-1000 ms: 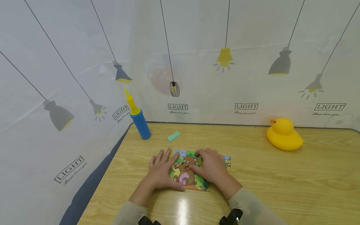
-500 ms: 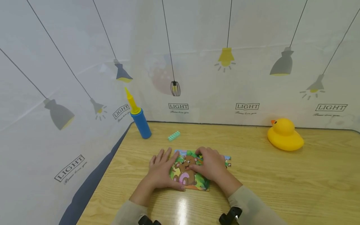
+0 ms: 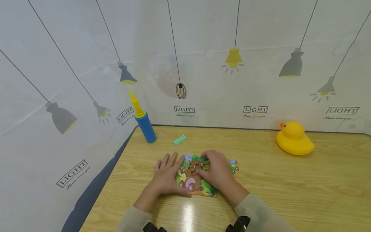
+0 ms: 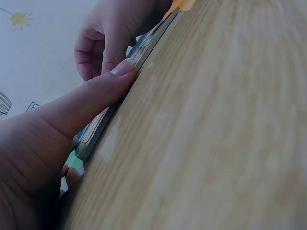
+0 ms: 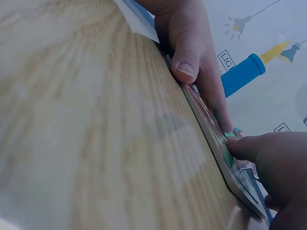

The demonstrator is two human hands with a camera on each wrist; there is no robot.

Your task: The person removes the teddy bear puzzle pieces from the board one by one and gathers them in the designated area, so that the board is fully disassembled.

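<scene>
Puzzle (image 3: 193,178) flat on the table (image 3: 290,187), near the front edge, between both hands. Left hand (image 3: 166,176) laid flat along the puzzle's left side, fingers straight, thumb (image 4: 103,86) pressed against the near edge of the board. Right hand (image 3: 218,170) on top of the right half, fingers bent and pressing down on the pieces; nothing pinched or lifted as far as visible. One loose piece (image 3: 234,165) just right of that hand, touching or nearly touching the board's edge; hard to tell which.

Step in hand, by the look of it: seating pieces into the bear picture. To do it well:

- Hold the board steady with the flat left hand and thumb, so pressure from the right does not slide it across the smooth wood.
- Press straight down with the fingertips, not sideways, to avoid popping neighbouring pieces.
- Check tabs line up before pushing; force only once a piece sits level.
- Mind the loose piece at the right; easily knocked away by the wrist.

Elsewhere, well apart: blue pump (image 3: 144,124) and small green brick (image 3: 179,140) at the back left, yellow duck (image 3: 294,139) at the back right.
</scene>
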